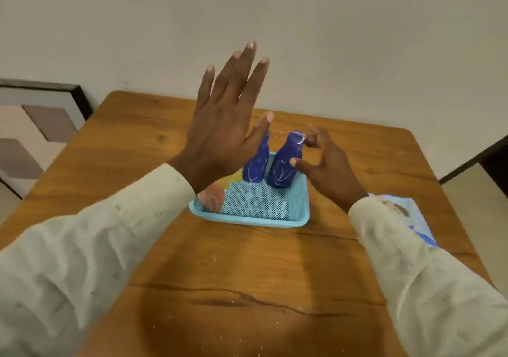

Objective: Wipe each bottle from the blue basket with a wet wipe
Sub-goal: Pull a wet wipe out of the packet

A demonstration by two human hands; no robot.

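A: Nearest, the blue basket [248, 217] sits mid-surface, two purple bottles [284, 161] upright at its far edge.

B: And the right hand [324, 164]?

A: Closest, fingers loosely curled, holding nothing, the bottle just to its left. The left hand [222, 125] hovers flat, fingers spread.

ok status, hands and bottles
Left hand open, raised over basket. Right hand open at right blue bottle, not gripping. Both blue bottles upright in basket. No wipe out.
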